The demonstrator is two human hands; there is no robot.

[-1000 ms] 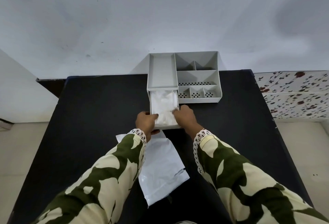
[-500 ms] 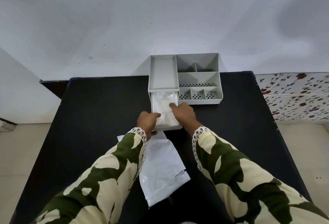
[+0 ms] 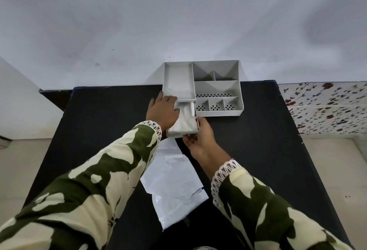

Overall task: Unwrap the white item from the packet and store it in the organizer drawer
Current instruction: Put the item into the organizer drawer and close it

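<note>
Nearest, behind the hands, the empty packet [image 3: 172, 186] lies flat on the surface [image 3: 95, 122], so unwrapping looks done. The right hand [image 3: 200, 136] cups the drawer [image 3: 181, 133] front, fingers loosely curled on it. The left hand [image 3: 163, 110] rests flat and open on the white item [image 3: 186, 119], which lies in the drawer, long axis pointing away toward the organizer [image 3: 218, 89]. Closing the drawer seems left.

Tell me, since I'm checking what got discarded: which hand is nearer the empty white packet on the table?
Right. The right hand is at the drawer front, just above the packet; the left hand lies farther back, on the organizer.
</note>
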